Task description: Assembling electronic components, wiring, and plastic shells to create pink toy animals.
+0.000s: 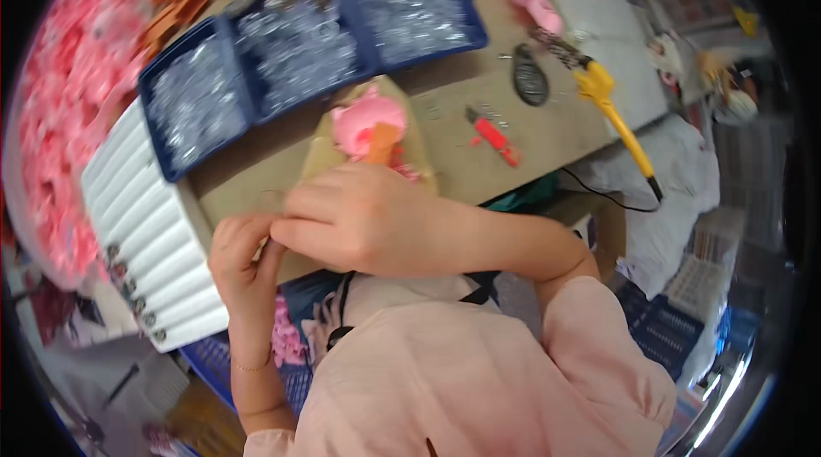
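My left hand (243, 259) and my right hand (355, 216) meet over the near edge of the table. Both are closed in a pinch, fingertips together, and whatever lies between them is too small or hidden to name. Just beyond my right hand, a round pink plastic piece (369, 122) lies on a tan pad (416, 142). An orange piece (382, 142) sticks up in front of it, its lower end hidden behind my right hand. Small pink scraps (405, 168) lie beside it.
Behind the pad stands a dark blue three-part tray (248, 72) of clear small parts. To the right lie a red utility knife (494, 141), a black oval object (530, 76) and a yellow-handled tool (617, 119). A white ridged panel (150, 226) and heaped pink pieces (81, 106) are left.
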A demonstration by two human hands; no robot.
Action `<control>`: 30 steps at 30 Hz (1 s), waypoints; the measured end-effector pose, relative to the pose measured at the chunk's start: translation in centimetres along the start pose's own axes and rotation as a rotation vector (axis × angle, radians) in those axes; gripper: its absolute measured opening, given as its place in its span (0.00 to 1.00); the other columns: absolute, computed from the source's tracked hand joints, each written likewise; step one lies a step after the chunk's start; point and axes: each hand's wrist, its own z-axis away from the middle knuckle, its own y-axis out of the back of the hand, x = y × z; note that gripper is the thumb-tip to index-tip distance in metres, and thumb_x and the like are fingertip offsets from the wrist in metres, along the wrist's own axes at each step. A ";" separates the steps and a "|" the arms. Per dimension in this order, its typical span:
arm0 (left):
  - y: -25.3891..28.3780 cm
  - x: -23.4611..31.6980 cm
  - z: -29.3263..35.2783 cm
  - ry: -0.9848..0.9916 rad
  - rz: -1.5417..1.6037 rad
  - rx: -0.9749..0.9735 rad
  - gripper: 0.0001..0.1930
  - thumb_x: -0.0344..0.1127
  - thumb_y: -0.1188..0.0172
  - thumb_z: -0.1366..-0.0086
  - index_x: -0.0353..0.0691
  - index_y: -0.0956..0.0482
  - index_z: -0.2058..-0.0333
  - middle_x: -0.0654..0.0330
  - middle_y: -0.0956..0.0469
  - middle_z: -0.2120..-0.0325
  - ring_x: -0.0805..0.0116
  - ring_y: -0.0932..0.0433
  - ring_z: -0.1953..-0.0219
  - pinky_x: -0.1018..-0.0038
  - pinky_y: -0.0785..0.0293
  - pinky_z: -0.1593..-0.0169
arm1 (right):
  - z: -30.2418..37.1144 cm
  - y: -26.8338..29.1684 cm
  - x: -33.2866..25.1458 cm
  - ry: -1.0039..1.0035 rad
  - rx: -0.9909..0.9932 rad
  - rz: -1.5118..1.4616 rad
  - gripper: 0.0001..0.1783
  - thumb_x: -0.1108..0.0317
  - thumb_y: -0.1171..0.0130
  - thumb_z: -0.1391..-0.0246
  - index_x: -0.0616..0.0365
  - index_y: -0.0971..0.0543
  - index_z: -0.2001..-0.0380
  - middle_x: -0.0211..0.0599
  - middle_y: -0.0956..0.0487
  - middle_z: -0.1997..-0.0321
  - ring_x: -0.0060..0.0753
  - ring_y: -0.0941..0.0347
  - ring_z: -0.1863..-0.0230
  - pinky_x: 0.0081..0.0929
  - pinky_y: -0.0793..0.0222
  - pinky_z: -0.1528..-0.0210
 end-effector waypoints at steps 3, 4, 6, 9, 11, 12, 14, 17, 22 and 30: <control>-0.7 -0.7 -0.2 -0.169 -0.075 -0.003 0.07 0.17 0.42 0.50 0.32 0.24 0.71 0.58 0.25 0.74 0.67 0.30 0.71 0.78 0.34 0.67 | 6.0 2.3 -0.4 -0.144 0.202 0.110 0.11 0.71 0.40 0.55 0.57 0.22 0.64 0.37 0.23 0.66 0.37 0.26 0.68 0.27 0.30 0.65; -0.9 -1.0 0.1 -0.202 -0.113 0.046 0.06 0.19 0.41 0.48 0.34 0.23 0.70 0.59 0.25 0.74 0.68 0.30 0.72 0.78 0.34 0.67 | 8.0 3.8 -0.8 -0.317 0.211 0.121 0.10 0.72 0.39 0.54 0.58 0.21 0.65 0.36 0.22 0.67 0.31 0.24 0.68 0.23 0.30 0.63; -1.2 -0.5 0.4 -0.083 -0.033 0.046 0.06 0.21 0.39 0.49 0.36 0.22 0.71 0.58 0.24 0.74 0.65 0.29 0.71 0.74 0.33 0.64 | 11.9 5.4 -1.2 -1.206 0.529 -0.244 0.08 0.74 0.44 0.48 0.64 0.22 0.65 0.32 0.21 0.68 0.18 0.27 0.67 0.18 0.31 0.63; -1.7 -0.4 -0.8 -0.133 0.104 -0.030 0.05 0.25 0.38 0.50 0.39 0.21 0.72 0.60 0.23 0.75 0.64 0.27 0.72 0.71 0.33 0.62 | 21.1 9.1 3.3 -1.197 0.905 -0.176 0.18 0.69 0.46 0.44 0.62 0.29 0.50 0.33 0.23 0.56 0.20 0.28 0.60 0.18 0.33 0.56; -2.0 0.3 -1.1 -0.108 0.141 -0.110 0.04 0.26 0.37 0.49 0.39 0.20 0.72 0.61 0.23 0.76 0.64 0.27 0.72 0.70 0.34 0.62 | 23.9 11.3 5.6 -0.978 0.984 0.036 0.22 0.69 0.46 0.44 0.61 0.31 0.46 0.34 0.26 0.51 0.22 0.29 0.56 0.20 0.34 0.53; -2.3 0.4 -0.9 -0.085 0.107 -0.104 0.04 0.26 0.37 0.49 0.39 0.20 0.72 0.61 0.23 0.76 0.64 0.27 0.72 0.70 0.34 0.62 | 22.9 11.4 6.6 -0.840 0.996 0.078 0.22 0.70 0.46 0.44 0.60 0.32 0.46 0.35 0.26 0.51 0.22 0.29 0.56 0.21 0.34 0.52; -2.6 0.4 -0.2 -0.163 0.089 -0.109 0.06 0.28 0.36 0.51 0.41 0.20 0.72 0.64 0.23 0.75 0.64 0.27 0.70 0.69 0.35 0.61 | 21.4 12.7 7.9 -0.706 1.003 0.089 0.22 0.70 0.47 0.44 0.60 0.32 0.45 0.35 0.26 0.51 0.22 0.29 0.55 0.21 0.35 0.51; -3.1 0.4 1.0 -0.324 -0.095 -0.070 0.10 0.29 0.34 0.55 0.44 0.20 0.70 0.67 0.23 0.73 0.65 0.28 0.68 0.69 0.36 0.59 | 20.8 15.8 8.5 -0.762 0.674 0.359 0.21 0.70 0.46 0.43 0.60 0.31 0.46 0.34 0.25 0.54 0.20 0.30 0.56 0.19 0.36 0.51; -5.5 -0.1 3.0 -0.379 -0.184 0.050 0.13 0.30 0.33 0.57 0.46 0.20 0.69 0.69 0.24 0.73 0.68 0.29 0.66 0.71 0.39 0.58 | 17.2 14.8 6.5 -0.789 0.562 0.554 0.20 0.67 0.44 0.44 0.60 0.27 0.49 0.37 0.23 0.56 0.22 0.28 0.55 0.18 0.35 0.51; -6.5 0.3 2.9 -0.244 -0.110 0.093 0.11 0.30 0.34 0.55 0.46 0.19 0.68 0.68 0.25 0.73 0.68 0.30 0.65 0.70 0.42 0.57 | 21.9 9.2 -1.9 -0.643 1.080 -0.032 0.25 0.68 0.52 0.41 0.71 0.39 0.44 0.55 0.32 0.45 0.44 0.32 0.45 0.35 0.36 0.44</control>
